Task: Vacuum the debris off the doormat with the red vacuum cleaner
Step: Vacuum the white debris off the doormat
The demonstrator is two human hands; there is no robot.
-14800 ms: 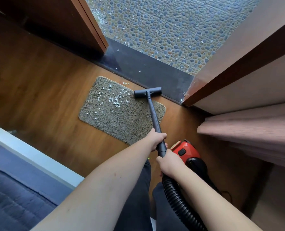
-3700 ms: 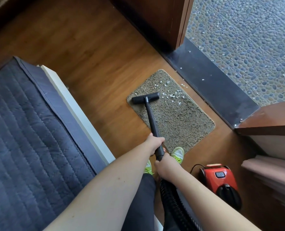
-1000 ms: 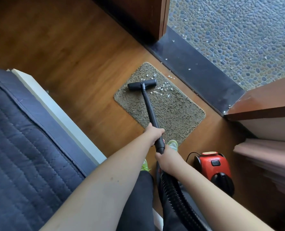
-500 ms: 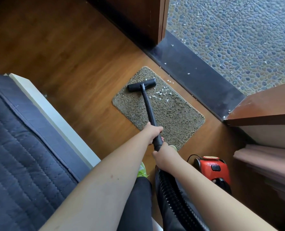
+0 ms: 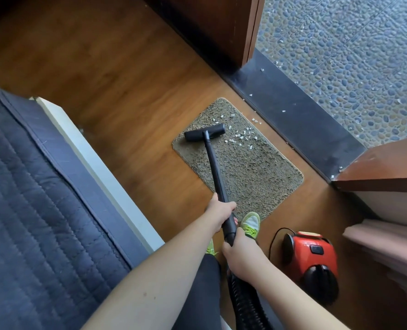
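Observation:
A brown shaggy doormat (image 5: 250,172) lies on the wooden floor by the doorway. White debris (image 5: 241,136) is scattered over its far right part. The black floor nozzle (image 5: 204,132) rests on the mat's far left corner, at the end of a black wand (image 5: 215,170). My left hand (image 5: 220,211) grips the wand higher up. My right hand (image 5: 237,251) holds it lower, where the ribbed black hose (image 5: 245,303) joins. The red vacuum cleaner (image 5: 310,256) sits on the floor to my right.
A bed with a dark quilted cover (image 5: 31,210) and white frame (image 5: 97,167) fills the left. A dark threshold (image 5: 300,117) and pebbled floor (image 5: 352,55) with more white bits lie beyond the mat. My green shoe (image 5: 251,223) touches the mat's near edge. Wooden furniture (image 5: 383,172) stands at right.
The nozzle has been pulled back a little from the mat's far edge toward me on the left side. Some debris near the far edge now shows behind it.

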